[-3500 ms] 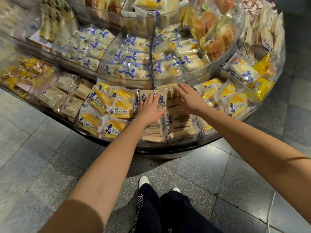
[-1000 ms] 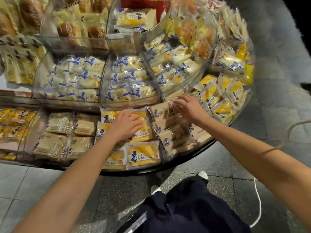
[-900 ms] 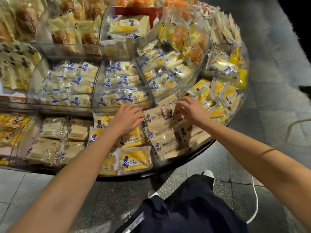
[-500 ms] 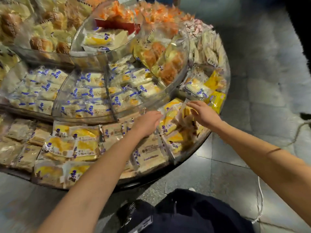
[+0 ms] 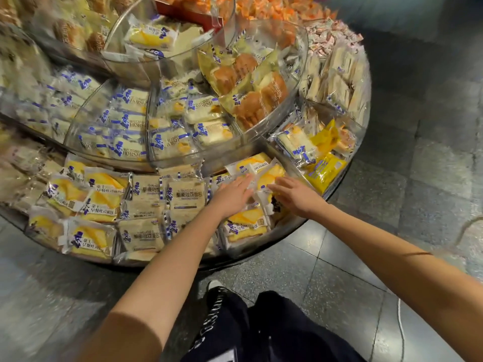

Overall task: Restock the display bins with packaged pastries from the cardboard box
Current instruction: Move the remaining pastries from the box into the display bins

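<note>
A round tiered display of clear bins [image 5: 300, 74] holds packaged pastries. In the bottom tier, yellow-filled cake packets [image 5: 261, 168] lie in a compartment right of a stack of pale toast packets [image 5: 187, 195]. My left hand [image 5: 232, 195] lies flat with straight fingers on the yellow packets. My right hand [image 5: 294, 195] reaches in beside it, fingers extended onto the same packets. The cardboard box is out of view.
Upper tiers hold white-and-blue roll packets [image 5: 125, 131], golden buns [image 5: 248, 82] and orange packets [image 5: 261, 9]. Bright yellow packets [image 5: 324, 171] fill the compartment to the right. Dark stone floor tiles [image 5: 405, 205] surround the stand; a white cord [image 5: 400, 330] lies at lower right.
Both hands have shifted right along the bottom tier, from the toast packets to the yellow cake compartment. My view has swung right round the stand.
</note>
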Available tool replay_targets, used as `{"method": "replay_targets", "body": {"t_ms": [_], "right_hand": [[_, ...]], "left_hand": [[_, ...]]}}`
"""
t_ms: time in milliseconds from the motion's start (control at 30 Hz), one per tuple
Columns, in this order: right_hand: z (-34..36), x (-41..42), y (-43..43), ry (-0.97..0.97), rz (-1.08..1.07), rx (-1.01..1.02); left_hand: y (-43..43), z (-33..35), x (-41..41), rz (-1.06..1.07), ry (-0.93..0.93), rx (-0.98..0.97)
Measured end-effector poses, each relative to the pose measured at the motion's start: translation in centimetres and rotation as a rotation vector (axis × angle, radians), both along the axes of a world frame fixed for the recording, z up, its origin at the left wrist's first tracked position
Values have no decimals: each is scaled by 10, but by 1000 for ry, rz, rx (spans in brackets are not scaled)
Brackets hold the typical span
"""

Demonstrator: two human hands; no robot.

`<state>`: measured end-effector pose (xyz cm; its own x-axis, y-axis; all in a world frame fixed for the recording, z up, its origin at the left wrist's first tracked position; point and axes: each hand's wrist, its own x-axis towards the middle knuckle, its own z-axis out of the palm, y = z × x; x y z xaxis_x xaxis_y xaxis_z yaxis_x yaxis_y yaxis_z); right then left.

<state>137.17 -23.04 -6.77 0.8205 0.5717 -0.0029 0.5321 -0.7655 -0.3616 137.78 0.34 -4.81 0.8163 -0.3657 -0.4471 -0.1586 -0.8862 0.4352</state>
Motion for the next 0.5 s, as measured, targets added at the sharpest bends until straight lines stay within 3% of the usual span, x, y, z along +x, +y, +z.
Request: {"method": "replay_targets", "body": {"t_ms": [100,233,500], "right_hand": [[11,19,8,55,-37,58],[13,50,33,122,-64,86],[3,92,88,156,-5,-19]], "left_hand": [[12,8,9,110,-153,-72],[33,12,10,25,-384,246],[53,6,29,54,-287,296]]}}
